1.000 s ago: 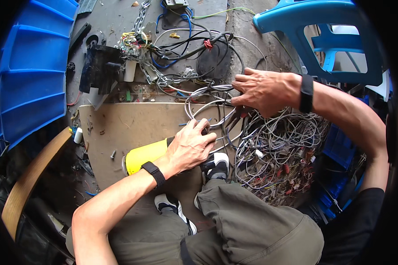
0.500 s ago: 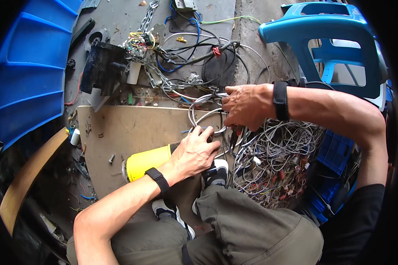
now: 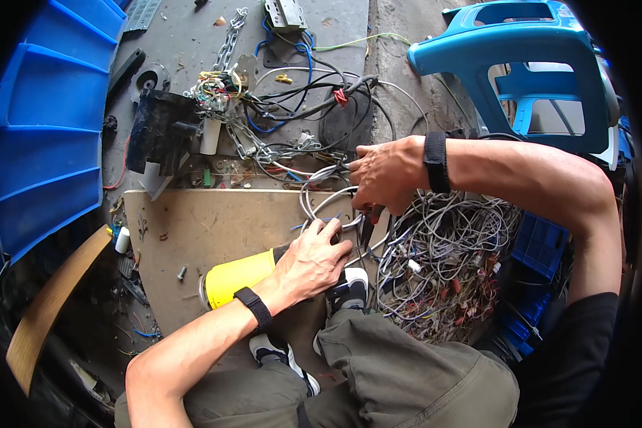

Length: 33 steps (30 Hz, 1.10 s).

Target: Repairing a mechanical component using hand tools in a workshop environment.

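Note:
My right hand [image 3: 389, 175] is closed, its fingers bent round a bundle of light grey cables [image 3: 322, 175]. Just under that palm shows a tool with red and black parts [image 3: 369, 227], mostly hidden. Lower and to the left, my left hand [image 3: 314, 258] curls over the dark end of a yellow cylinder [image 3: 240, 277]. Something dark shows between its thumb and fingers, but what it grips is covered. The cables loop between both hands, above a brown board [image 3: 185, 228]. Each wrist wears a black strap.
A tangled heap of grey cables and coloured wires [image 3: 449, 250] lies to the right, beside blue crates [image 3: 542, 246]. A blue plastic stool [image 3: 471, 53] stands at the far right. Farther off lie a metal chain [image 3: 228, 46] and a black cylinder [image 3: 160, 132].
The view has tilted, so the floor things sit lower and slightly left. Both hands keep nearly the same grip and place; the grey cable loops have barely shifted.

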Each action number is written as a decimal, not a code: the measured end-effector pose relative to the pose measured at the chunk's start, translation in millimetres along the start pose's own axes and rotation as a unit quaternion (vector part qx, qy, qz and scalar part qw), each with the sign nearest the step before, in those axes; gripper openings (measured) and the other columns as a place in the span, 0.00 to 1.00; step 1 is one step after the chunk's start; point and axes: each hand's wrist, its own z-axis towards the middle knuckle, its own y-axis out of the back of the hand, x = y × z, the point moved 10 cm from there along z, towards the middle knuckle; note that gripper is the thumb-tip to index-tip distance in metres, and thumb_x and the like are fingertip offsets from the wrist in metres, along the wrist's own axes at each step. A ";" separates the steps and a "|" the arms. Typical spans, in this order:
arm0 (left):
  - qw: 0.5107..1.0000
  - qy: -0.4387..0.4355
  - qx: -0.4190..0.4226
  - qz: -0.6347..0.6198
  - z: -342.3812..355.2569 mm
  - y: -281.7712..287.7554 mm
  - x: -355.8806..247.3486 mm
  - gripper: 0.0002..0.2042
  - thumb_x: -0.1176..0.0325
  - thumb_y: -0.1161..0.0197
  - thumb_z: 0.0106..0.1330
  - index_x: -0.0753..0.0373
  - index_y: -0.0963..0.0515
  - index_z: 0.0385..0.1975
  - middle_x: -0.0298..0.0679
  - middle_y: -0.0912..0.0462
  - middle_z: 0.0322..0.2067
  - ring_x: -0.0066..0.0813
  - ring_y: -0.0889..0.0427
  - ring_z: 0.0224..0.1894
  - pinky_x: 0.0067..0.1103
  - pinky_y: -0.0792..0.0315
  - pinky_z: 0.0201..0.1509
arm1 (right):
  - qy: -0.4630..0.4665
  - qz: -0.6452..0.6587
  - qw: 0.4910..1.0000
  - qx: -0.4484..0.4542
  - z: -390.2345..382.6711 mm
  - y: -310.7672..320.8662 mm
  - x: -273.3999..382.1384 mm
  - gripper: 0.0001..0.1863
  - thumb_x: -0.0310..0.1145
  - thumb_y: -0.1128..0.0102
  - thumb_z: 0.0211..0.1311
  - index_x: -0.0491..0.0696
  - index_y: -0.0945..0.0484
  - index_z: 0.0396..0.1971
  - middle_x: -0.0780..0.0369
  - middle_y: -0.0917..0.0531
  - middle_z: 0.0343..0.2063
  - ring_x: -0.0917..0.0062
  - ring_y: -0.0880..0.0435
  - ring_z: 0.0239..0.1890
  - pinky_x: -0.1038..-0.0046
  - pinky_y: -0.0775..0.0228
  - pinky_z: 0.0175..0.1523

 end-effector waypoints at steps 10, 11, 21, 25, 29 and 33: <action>1.000 0.002 0.004 -0.014 0.3 -3.0 0.7 0.08 0.64 0.34 0.70 0.59 0.19 0.43 0.48 0.25 0.51 0.48 0.23 0.53 0.39 0.18 0.51 | -0.003 -0.007 0.999 0.048 2.2 5.1 0.8 0.14 0.46 0.37 0.65 0.57 0.12 0.45 0.65 0.13 0.50 0.65 0.23 0.64 0.47 0.38 0.70; 1.000 0.002 0.004 -0.011 -0.2 -2.8 1.6 0.08 0.64 0.35 0.70 0.59 0.19 0.43 0.48 0.25 0.51 0.48 0.23 0.52 0.40 0.18 0.51 | -0.004 -0.006 0.999 0.048 3.4 3.2 -0.6 0.14 0.46 0.37 0.65 0.57 0.12 0.45 0.65 0.13 0.50 0.65 0.23 0.64 0.47 0.38 0.70; 1.000 0.014 0.014 -0.022 1.3 -4.9 2.8 0.07 0.64 0.35 0.70 0.59 0.19 0.42 0.48 0.25 0.52 0.48 0.22 0.51 0.40 0.18 0.50 | -0.015 -0.068 0.997 0.018 5.3 6.6 8.0 0.19 0.53 0.33 0.66 0.52 0.10 0.34 0.62 0.09 0.33 0.63 0.09 0.43 0.60 0.20 0.48; 1.000 -0.002 0.020 0.001 2.7 -5.6 -3.5 0.08 0.64 0.35 0.70 0.60 0.19 0.41 0.48 0.24 0.51 0.48 0.22 0.50 0.40 0.18 0.50 | -0.046 -0.090 0.995 -0.025 -5.8 4.1 12.0 0.21 0.55 0.31 0.64 0.50 0.09 0.31 0.60 0.09 0.31 0.64 0.08 0.41 0.62 0.19 0.43; 1.000 -0.011 0.019 0.016 0.8 -8.1 2.4 0.08 0.63 0.36 0.71 0.61 0.20 0.39 0.44 0.24 0.46 0.45 0.22 0.49 0.37 0.18 0.50 | -0.052 -0.095 0.994 -0.034 -9.1 7.4 16.5 0.21 0.55 0.30 0.63 0.50 0.09 0.30 0.60 0.09 0.31 0.64 0.08 0.40 0.63 0.18 0.43; 0.999 -0.027 0.022 0.015 4.1 -12.4 1.0 0.09 0.62 0.37 0.72 0.61 0.20 0.37 0.42 0.24 0.42 0.44 0.22 0.47 0.36 0.21 0.50 | -0.068 -0.117 0.991 -0.017 -9.7 8.5 18.1 0.21 0.56 0.29 0.62 0.51 0.09 0.30 0.61 0.09 0.31 0.65 0.08 0.41 0.63 0.18 0.44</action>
